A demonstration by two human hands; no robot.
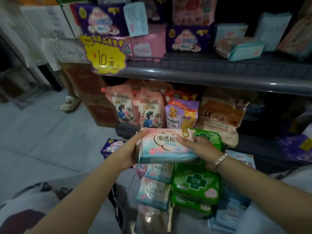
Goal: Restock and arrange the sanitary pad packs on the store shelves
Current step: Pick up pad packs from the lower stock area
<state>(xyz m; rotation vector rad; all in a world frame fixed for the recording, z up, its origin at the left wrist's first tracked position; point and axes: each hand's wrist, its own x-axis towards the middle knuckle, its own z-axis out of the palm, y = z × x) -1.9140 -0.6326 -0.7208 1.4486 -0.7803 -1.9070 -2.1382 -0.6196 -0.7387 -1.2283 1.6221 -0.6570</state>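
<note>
Pad packs lay in a loose pile on the floor in front of the shelving, and one pink-and-teal pack [166,146] was held up above the pile, between both hands. The left hand [133,149] gripped its left end, thumb over the top edge and fingers curled underneath. The right hand [200,146] pressed on the pack's right side, its fingers lying across the printed face; a beaded bracelet [221,158] sat on that wrist. A green pack [209,137] showed just behind the right hand, touching the held pack's right end.

Below the hands, more pink-and-teal packs [155,191] were stacked beside two green packs [195,184], with pale blue packs [231,211] to their right. A purple pack [110,146] lay on the floor tiles to the left.

On the lower shelf [253,144] behind stood pink refill pouches [148,110], a purple Comfort pouch [181,114] and an orange bag [221,114]. The upper shelf [219,73] carried purple packs [187,38], pink packs [147,43] and a tilted pink-and-teal pack [241,48]. A yellow price sign [106,54] hung at its left end. A shoe [70,103] showed on the floor far left.
</note>
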